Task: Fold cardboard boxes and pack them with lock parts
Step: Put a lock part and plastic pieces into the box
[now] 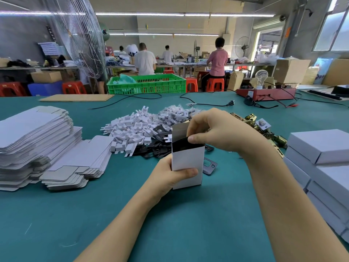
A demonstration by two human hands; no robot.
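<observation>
Left hand [170, 174] grips an upright white cardboard box [187, 167] above the green table [94, 214]. Right hand [211, 129] pinches a flat black plate [180, 143] into its open top.

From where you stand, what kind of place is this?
Probably a small factory packing room: stacks of flat boxes on a green table, a heap of lock parts, and other workers at benches behind.

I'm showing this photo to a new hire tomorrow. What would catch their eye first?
Probably the small white box held upright at centre: the left hand grips its base while the right hand slips a black part into its open top. Next, the tall stack of flat box blanks on the left of the green table.
</observation>
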